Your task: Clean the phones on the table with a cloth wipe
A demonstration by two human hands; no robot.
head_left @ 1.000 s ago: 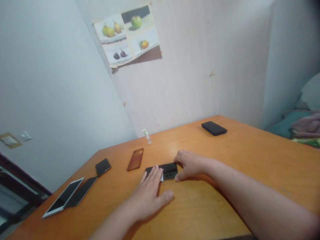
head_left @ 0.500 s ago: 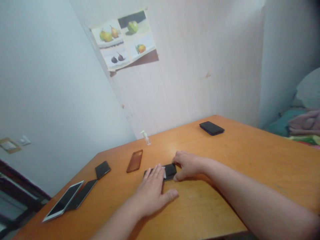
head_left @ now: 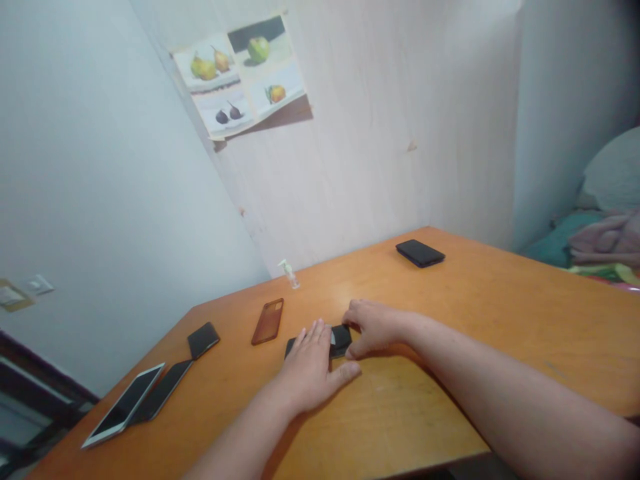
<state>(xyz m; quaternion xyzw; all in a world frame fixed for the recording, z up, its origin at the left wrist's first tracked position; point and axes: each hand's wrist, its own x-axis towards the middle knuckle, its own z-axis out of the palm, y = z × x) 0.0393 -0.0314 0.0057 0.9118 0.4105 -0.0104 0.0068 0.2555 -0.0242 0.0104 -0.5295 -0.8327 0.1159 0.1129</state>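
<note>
Two hands at one black phone [head_left: 342, 339], mid-tabletop [head_left: 450, 380], lying flat and face down by the look of the camera bump.

Left hand [head_left: 310, 373]: flat, palm down, fingers spread and laid over the phone's near-left part. Small white scrap [head_left: 332, 337] showing at the fingertips; cloth or paper, cannot tell. Not gripped, only pressed under the fingers.

Right hand [head_left: 375, 325]: narrow pinch, thumb on the near edge and fingers on the far edge of the phone's right end. Bracing it against the tabletop.

Step in hand, as judged: pressing or rubbing the scrap over the phone's back, with the right hand as the clamp. Most of the phone hidden under the left palm, so coverage not readable.

Next move, as judged: calls for a firm pinch at the right end so the phone does not skate on the smooth wood, and light, even pressure from the left fingers so the scrap stays under them.

Elsewhere on the tabletop, all well apart from the hands: brown case [head_left: 268, 321], small dark phone [head_left: 203, 339], white-edged phone [head_left: 123, 415] touching a dark one [head_left: 163, 398] at the left corner, another black phone [head_left: 420, 253] at the far end, spray bottle [head_left: 289, 273] by the wall. Fruit poster [head_left: 243, 73] above.
</note>
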